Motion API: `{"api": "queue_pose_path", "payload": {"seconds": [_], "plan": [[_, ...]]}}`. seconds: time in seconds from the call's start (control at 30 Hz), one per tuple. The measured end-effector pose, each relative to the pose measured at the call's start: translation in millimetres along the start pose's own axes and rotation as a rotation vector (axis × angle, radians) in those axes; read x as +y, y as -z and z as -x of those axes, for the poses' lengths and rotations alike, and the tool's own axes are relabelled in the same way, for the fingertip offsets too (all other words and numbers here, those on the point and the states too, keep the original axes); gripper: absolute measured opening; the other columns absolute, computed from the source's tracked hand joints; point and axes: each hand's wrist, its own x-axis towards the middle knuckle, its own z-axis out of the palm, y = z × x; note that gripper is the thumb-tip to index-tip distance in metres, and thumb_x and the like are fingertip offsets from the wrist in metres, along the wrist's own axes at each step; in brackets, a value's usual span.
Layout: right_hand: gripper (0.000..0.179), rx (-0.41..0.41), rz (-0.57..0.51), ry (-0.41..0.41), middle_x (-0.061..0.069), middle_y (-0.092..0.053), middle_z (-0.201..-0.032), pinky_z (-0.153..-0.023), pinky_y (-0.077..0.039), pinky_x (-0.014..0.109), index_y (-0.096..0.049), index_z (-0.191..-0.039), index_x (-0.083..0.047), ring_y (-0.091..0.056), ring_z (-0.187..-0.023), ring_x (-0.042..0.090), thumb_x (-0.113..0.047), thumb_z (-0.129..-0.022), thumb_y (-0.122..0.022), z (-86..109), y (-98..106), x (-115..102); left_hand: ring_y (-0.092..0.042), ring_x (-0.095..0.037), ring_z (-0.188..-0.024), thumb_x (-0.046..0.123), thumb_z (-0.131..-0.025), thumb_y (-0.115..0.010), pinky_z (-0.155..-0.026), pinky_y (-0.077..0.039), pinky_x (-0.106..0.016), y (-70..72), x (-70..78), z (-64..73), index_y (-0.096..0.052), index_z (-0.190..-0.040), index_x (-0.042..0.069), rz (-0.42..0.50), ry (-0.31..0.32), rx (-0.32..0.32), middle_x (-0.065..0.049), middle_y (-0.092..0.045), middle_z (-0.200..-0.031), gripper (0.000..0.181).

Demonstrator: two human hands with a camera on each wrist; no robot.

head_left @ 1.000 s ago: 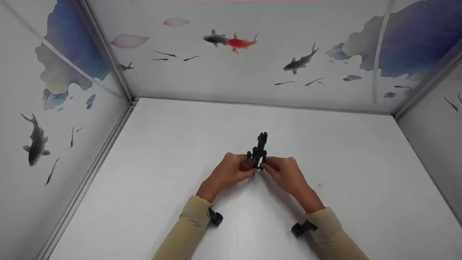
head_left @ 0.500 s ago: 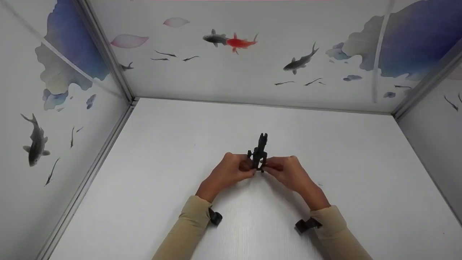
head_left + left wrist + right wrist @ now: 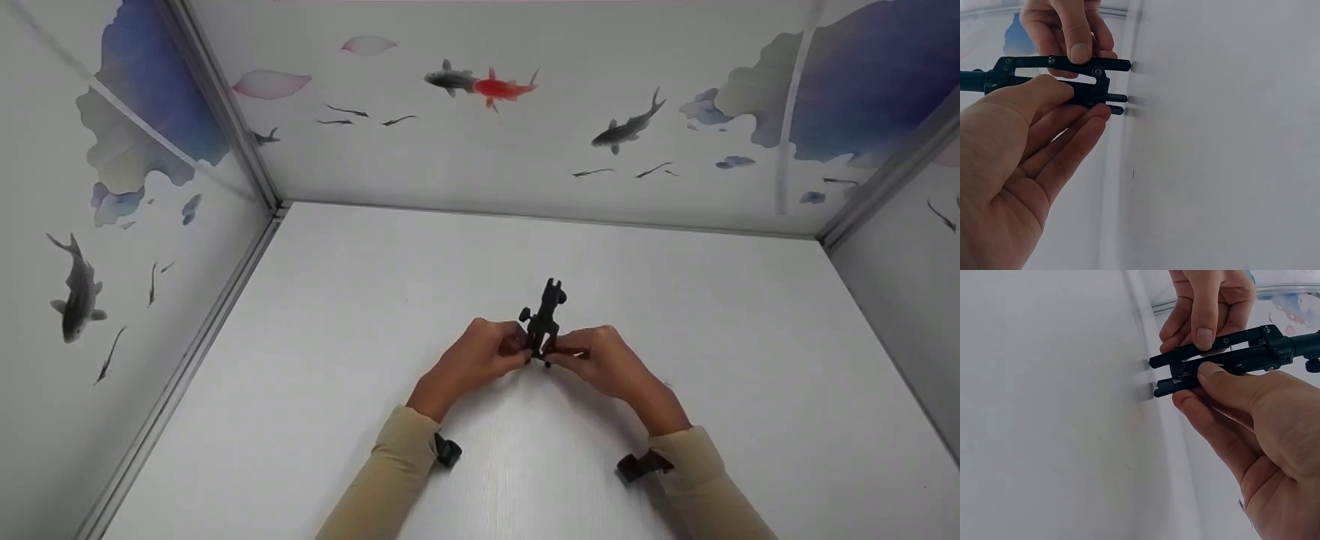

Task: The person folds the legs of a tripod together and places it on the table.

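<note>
A small black tripod (image 3: 550, 300) stands upright near the middle of the white table, legs downward and close together. My left hand (image 3: 480, 352) pinches its lower part from the left, and my right hand (image 3: 609, 362) pinches a leg from the right. In the left wrist view, one hinged leg (image 3: 1114, 64) is spread a little from the central column, a link joining them near the foot. The right wrist view shows the leg tips (image 3: 1158, 361) close over the tabletop. A knob (image 3: 525, 313) sticks out on the tripod's left side.
The white table (image 3: 360, 262) is bounded by a left wall panel (image 3: 45, 435), a back panel (image 3: 420, 172) and a right panel, with metal framing along the edges. Printed fish and leaves decorate these panels. Black wrist cameras (image 3: 448, 452) sit at both sleeve cuffs.
The tripod has turned between my fingers, its forked top and side knob now facing differently, and its top has shifted slightly right. My right hand and forearm moved a little right; the left barely moved.
</note>
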Motion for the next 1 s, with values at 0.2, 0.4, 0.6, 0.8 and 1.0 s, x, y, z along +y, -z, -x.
{"api": "queue_pose_path", "payload": {"seconds": [0.2, 0.4, 0.6, 0.8, 1.0], "plan": [[0.022, -0.01, 0.005, 0.031, -0.003, -0.084, -0.109, -0.085, -0.066, 0.03, -0.086, -0.116, -0.018, -0.081, -0.103, 0.013, -0.008, -0.097, -0.081, 1.7, 2.4, -0.1, -0.082, -0.013, -0.097, 0.013, -0.101, -0.078, -0.085, -0.063, -0.025, 0.2, 1.5, 0.0, -0.078, -0.109, 0.002, -0.013, -0.015, -0.023, -0.01, -0.085, -0.103, 0.013], [0.024, -0.038, -0.028, 0.002, 0.0, -0.084, -0.114, -0.087, -0.066, 0.031, -0.085, -0.119, -0.016, -0.081, -0.107, 0.018, -0.006, -0.098, -0.08, 1.8, 3.0, -1.9, -0.081, -0.012, -0.097, 0.012, -0.101, -0.078, -0.086, -0.064, -0.024, 3.0, 1.1, 0.9, -0.077, -0.109, 0.003, 0.033, -0.017, -0.037, -0.009, -0.084, -0.104, 0.012], [0.024, -0.063, -0.019, -0.018, 0.003, -0.084, -0.114, -0.086, -0.066, 0.031, -0.085, -0.118, -0.012, -0.081, -0.107, 0.023, -0.002, -0.097, -0.079, 1.8, 4.4, -3.8, -0.081, -0.012, -0.099, 0.013, -0.101, -0.078, -0.089, -0.063, -0.024, 3.4, -3.6, 1.5, -0.075, -0.112, 0.005, 0.077, 0.005, -0.06, -0.008, -0.084, -0.106, 0.014], [0.025, -0.09, 0.026, 0.021, 0.005, -0.083, -0.116, -0.087, -0.067, 0.035, -0.083, -0.12, -0.009, -0.081, -0.106, 0.023, 0.001, -0.098, -0.078, 1.6, 6.5, -3.7, -0.073, -0.021, -0.127, 0.009, -0.101, -0.078, -0.105, -0.061, -0.031, 1.8, -6.3, -0.3, -0.062, -0.14, 0.01, 0.181, 0.025, -0.072, -0.008, -0.074, -0.137, 0.042], [0.025, -0.09, 0.043, 0.052, 0.005, -0.084, -0.115, -0.09, -0.066, 0.035, -0.083, -0.12, -0.008, -0.081, -0.105, 0.022, 0.001, -0.097, -0.078, 1.9, 6.8, -3.0, -0.068, -0.015, -0.134, 0.007, -0.106, -0.069, -0.114, -0.054, -0.029, -3.0, -5.3, -0.8, -0.064, -0.144, 0.007, 0.163, -0.014, -0.126, -0.007, -0.074, -0.141, 0.038]]}}
